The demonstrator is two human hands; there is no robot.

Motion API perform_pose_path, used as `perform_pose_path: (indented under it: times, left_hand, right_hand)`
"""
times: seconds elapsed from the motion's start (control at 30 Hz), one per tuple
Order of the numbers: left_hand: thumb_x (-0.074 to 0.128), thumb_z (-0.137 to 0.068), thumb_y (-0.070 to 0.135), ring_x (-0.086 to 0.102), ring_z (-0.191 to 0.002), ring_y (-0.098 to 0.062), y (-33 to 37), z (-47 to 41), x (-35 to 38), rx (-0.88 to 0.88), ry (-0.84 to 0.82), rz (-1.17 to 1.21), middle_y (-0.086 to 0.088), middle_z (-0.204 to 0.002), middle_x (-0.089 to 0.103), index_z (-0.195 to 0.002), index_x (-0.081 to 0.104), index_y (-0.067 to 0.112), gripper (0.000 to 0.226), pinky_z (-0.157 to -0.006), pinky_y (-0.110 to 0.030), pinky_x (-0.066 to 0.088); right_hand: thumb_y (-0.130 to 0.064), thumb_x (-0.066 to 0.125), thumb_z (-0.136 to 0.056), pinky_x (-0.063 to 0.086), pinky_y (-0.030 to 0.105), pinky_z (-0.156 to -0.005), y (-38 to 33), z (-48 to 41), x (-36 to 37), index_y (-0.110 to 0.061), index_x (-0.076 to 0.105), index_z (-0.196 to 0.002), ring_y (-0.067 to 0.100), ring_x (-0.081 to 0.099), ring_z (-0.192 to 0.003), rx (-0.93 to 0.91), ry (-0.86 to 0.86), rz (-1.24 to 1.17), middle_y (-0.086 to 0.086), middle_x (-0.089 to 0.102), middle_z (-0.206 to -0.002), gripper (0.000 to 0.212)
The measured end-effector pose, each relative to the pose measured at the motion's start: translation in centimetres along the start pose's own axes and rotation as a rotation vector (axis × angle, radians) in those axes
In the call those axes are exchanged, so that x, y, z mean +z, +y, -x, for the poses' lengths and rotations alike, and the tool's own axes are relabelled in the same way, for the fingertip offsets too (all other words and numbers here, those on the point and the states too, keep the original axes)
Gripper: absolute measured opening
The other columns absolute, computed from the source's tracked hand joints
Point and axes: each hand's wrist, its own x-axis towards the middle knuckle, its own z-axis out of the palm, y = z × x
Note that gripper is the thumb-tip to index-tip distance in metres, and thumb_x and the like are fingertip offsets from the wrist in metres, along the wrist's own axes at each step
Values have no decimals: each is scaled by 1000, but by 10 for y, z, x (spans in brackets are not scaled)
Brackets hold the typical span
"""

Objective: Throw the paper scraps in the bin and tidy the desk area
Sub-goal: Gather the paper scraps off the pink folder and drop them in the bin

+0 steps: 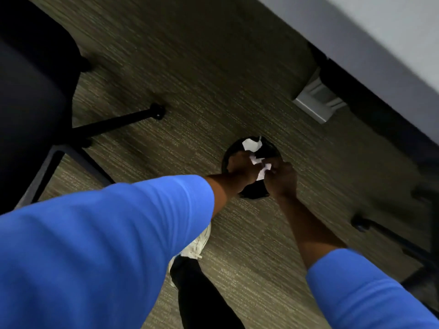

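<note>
Both hands are hovering together over a black bin (251,194) sitting on the carpet floor (190,79). Left hand (240,170) is curling loosely around white paper scraps (260,166), fingers bent, half closed. Right hand (283,179) is pinching the same scraps from the other side, fingertips pressed together on the paper. Another white scrap (251,144) is showing at the bin's far rim, just beyond the hands; whether it is falling or lying inside is unclear from the blur. Blue sleeves (95,245) are covering both arms. A black chair (31,91) is standing to the left, near the bin. The counter (380,43) edge is running along the upper right. A white shoe (197,245) is showing under the left arm.
</note>
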Motion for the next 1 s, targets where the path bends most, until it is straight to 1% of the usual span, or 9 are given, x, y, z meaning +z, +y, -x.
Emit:
perform_pose_path:
  times: [0.1,0.2,0.3,0.47,0.63,0.73,0.8,0.9,1.0]
  left_hand:
    - [71,-96,40,58,-141,-31,-4,-11,2,14,-118,-128,-14,-147,65,-145,62,11,58,-117,-37,46]
    - [61,-102,44,52,-146,-32,-8,-6,-5,-29,-195,-246,-15,-155,57,-154,50,12,62,-121,-39,42]
    - [66,-101,35,52,-146,-32,-4,10,-26,-45,-220,-165,-15,-156,57,-151,54,11,57,-120,-37,42]
    - [71,-97,19,63,-134,-32,7,46,-73,-44,-164,-32,-16,-144,67,-146,60,8,52,-110,-38,51]
    - [60,-103,14,73,-110,-31,10,87,-129,-122,-203,-51,-20,-134,73,-126,75,3,29,-109,-43,54]
    - [58,-102,15,70,-123,-30,-10,119,-174,-183,-157,-156,-14,-131,74,-123,75,8,28,-104,-35,54]
    - [67,-95,15,73,-116,-27,-29,140,-205,-168,-129,-226,-10,-116,80,-108,80,10,19,-100,-34,58]
    - [65,-91,14,77,-104,-21,-59,170,-250,-171,-128,-226,-2,-100,83,-75,72,23,19,-97,-36,59]
    - [61,-84,21,76,-97,-22,-81,198,-297,-163,-37,-201,1,-92,80,-66,58,31,20,-91,-38,60]
  right_hand:
    - [0,59,-94,41,26,-76,5,0,8,-5,77,-110,38,71,-103,34,-9,-29,18,78,-110,24]
    - [1,57,-92,55,41,-89,5,4,13,-6,72,-119,38,68,-111,117,-34,-44,18,73,-121,31]
    - [2,57,-92,55,51,-98,-6,12,10,-5,69,-121,39,66,-116,136,-49,-53,19,70,-126,33]
    - [3,56,-91,53,48,-98,-37,38,-5,-4,74,-109,39,65,-119,131,-17,-45,19,71,-127,27]
    - [3,54,-93,55,47,-96,-72,72,-23,1,75,-110,41,70,-112,224,-21,-108,23,75,-118,27]
    - [-7,57,-97,52,39,-103,-99,98,-25,-6,71,-125,36,68,-121,282,-112,-28,17,72,-130,31]
    - [-14,56,-101,47,36,-106,-119,118,-23,-8,66,-134,35,63,-128,248,-195,52,17,68,-137,34]
    - [-9,61,-98,54,37,-97,-165,143,-18,-15,75,-118,31,72,-115,135,-185,-6,10,78,-120,25]
    - [-1,63,-92,57,37,-91,-218,162,-10,-16,76,-108,26,74,-102,27,-179,-95,4,79,-104,25]
